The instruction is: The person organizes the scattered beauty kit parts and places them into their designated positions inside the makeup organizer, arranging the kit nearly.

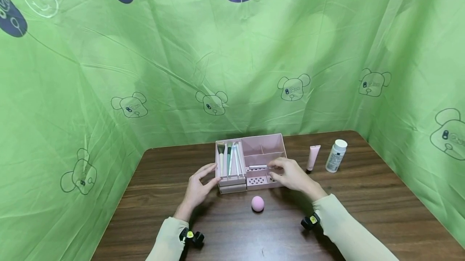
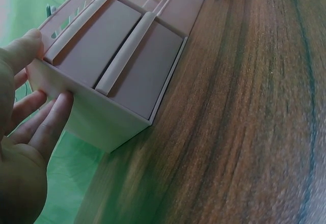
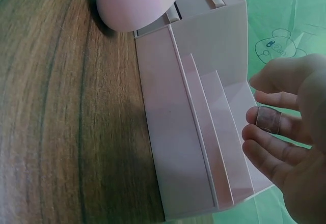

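A pale pink desk organizer [image 1: 264,141] stands on the table, with makeup brushes [image 1: 229,158] lying in its left top tray. My left hand [image 1: 197,188] rests on its left front corner; in the left wrist view, the thumb touches the upper edge and fairly straight fingers lie against the side wall. Over the right compartments is my right hand [image 1: 292,174], its fingers slightly bent, a bandage [image 3: 268,119] round one. Nothing shows between those fingers in the right wrist view. Beside its fingertips in the head view lies a slim whitish stick [image 1: 258,167], its kind unclear.
A pink ball-shaped makeup sponge [image 1: 258,203] sits before the organizer. To the right stand a pink squeeze tube [image 1: 313,158] and a white-capped bottle [image 1: 336,156]. Two closed drawers [image 2: 97,40] face the front. Green cloth [image 1: 232,71] hangs behind the wooden table [image 1: 152,180].
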Demonstrator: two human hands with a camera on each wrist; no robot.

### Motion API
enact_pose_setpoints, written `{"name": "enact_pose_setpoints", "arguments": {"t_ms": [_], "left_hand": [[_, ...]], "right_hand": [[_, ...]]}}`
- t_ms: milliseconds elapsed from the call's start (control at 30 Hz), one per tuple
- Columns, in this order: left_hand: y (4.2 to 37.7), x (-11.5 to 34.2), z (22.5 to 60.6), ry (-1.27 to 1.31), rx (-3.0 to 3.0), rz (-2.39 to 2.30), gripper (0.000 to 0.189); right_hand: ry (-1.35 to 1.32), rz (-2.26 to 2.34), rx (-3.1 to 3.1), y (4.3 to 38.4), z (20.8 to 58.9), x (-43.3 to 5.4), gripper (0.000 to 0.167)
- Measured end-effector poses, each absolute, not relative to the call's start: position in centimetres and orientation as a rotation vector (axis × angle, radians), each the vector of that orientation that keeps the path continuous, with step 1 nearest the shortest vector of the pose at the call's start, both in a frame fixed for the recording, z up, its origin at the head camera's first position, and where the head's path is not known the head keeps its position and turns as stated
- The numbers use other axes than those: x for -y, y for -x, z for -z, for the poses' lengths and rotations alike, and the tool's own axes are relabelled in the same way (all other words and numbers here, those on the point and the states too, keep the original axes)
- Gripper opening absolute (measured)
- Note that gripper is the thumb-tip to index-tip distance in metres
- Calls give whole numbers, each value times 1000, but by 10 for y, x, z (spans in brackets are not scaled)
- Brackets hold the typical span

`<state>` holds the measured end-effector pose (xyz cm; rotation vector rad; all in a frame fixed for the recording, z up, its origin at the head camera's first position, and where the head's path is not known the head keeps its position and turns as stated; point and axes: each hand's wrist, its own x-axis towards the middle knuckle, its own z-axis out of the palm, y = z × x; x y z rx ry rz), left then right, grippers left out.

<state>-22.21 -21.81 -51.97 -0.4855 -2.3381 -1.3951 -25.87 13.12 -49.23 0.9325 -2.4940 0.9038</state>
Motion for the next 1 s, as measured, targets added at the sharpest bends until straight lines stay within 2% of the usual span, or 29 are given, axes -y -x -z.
{"name": "enact_pose_setpoints", "arguments": {"t_ms": [200,467,1000], "left_hand": [[212,210,502,499,2319,1379,47],[222,219,521,462,2343,1399,48],[223,221,525,451,2349,1432,48]], "right_hand": [[-936,-932,2512,255,491,-133,24],[-956,-929,2511,250,493,-134,25],[-1039,-935,2500,229,490,-128,30]]}}
